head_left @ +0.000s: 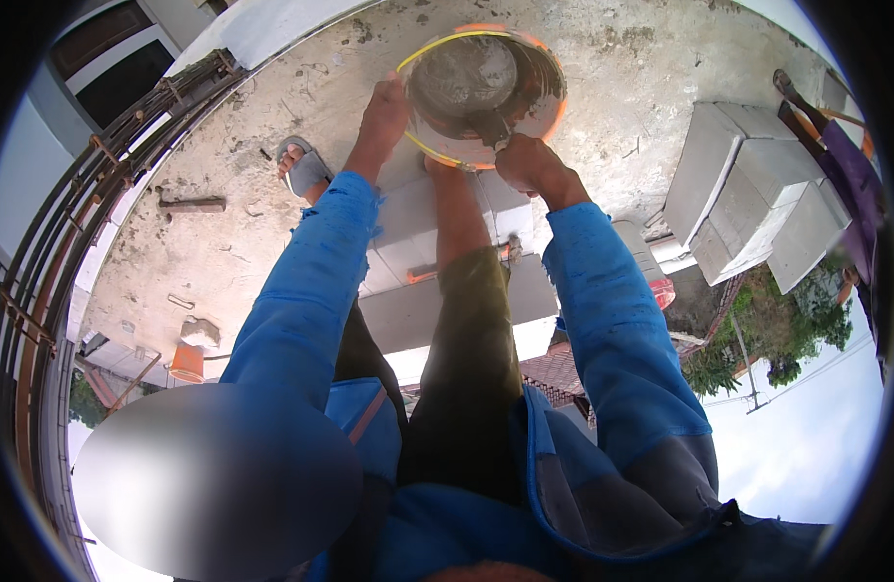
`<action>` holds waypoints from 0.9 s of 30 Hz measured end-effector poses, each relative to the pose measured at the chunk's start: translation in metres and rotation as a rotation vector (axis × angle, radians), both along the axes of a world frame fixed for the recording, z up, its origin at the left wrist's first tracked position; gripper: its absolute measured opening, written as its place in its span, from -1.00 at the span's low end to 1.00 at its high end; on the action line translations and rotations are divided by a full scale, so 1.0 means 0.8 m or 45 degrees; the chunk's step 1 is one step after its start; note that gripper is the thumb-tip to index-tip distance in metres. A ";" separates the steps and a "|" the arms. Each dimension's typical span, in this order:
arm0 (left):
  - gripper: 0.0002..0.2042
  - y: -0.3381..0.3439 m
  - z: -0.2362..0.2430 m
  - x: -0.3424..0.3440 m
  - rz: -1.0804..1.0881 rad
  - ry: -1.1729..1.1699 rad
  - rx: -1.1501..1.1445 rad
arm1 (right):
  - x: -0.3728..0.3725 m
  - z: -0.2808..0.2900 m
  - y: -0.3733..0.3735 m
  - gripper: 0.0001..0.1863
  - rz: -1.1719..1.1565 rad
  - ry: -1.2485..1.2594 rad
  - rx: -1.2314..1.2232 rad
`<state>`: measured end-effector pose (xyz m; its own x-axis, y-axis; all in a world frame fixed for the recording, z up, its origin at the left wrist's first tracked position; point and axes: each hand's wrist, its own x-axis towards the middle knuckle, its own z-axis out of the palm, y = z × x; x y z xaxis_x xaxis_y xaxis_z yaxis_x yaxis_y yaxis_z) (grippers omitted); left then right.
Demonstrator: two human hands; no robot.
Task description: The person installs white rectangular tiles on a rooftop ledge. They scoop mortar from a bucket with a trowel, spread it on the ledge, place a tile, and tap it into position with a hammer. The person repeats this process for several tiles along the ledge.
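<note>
Bent outdoors over an orange-walled bucket [548, 109], close in front of the body and set between both hands above a stained concrete floor [612, 107], with wet grey mortar [466, 73] smeared across the inside. Had the left hand [382, 118] curled closed at the bucket's left edge, by the yellow band around the rim; could not tell, from this angle, whether on the lip or on the band itself. Grasped a trowel [488, 128] by its handle in the right hand [534, 167], wrapped tightly around it, with the blade inside the bucket at the near side.

Wore blue sleeves [306, 281], frayed at the cuffs, along with olive trousers [469, 330] and a grey sandal [306, 171] on the left foot. Extended the right leg to the bucket's near edge, foot hidden from view. Worked near pale grey blocks [398, 233] and, to the left, a rusty hammer-like tool [193, 206] on the concrete, a smaller orange pail [187, 364] and a bundle of rusty bars [206, 80]. Shared the space, at right, with a block stack [709, 165] and another person [847, 184] in purple.
</note>
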<state>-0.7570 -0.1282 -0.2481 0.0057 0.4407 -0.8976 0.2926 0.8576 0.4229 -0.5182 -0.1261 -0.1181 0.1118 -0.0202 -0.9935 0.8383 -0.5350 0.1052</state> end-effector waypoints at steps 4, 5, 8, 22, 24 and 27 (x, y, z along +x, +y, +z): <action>-0.19 -0.033 -0.013 -0.061 -0.193 0.113 0.010 | -0.027 0.029 -0.027 -0.60 0.173 0.108 0.410; -0.19 -0.044 -0.016 -0.073 -0.167 0.126 0.018 | -0.024 0.040 -0.020 -0.60 0.314 0.098 0.509; -0.19 -0.063 -0.010 -0.088 -0.080 0.131 0.035 | 0.000 0.050 0.019 -0.62 0.587 0.045 0.457; -0.17 -0.056 0.022 -0.069 -0.053 0.156 -0.115 | -0.064 -0.021 -0.120 -0.72 -1.137 0.038 -0.169; -0.15 -0.063 0.000 -0.083 -0.086 0.146 -0.112 | -0.093 -0.018 -0.114 -0.73 -1.382 0.066 -0.220; -0.08 -0.065 -0.003 -0.093 -0.027 0.164 -0.279 | -0.116 -0.020 -0.127 -0.69 -1.686 0.104 -0.271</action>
<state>-0.8316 -0.1802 -0.2507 -0.1079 0.2363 -0.9657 0.3509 0.9179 0.1854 -0.6111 -0.2274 -0.1345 -0.1707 -0.2201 -0.9604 -0.2857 -0.9218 0.2620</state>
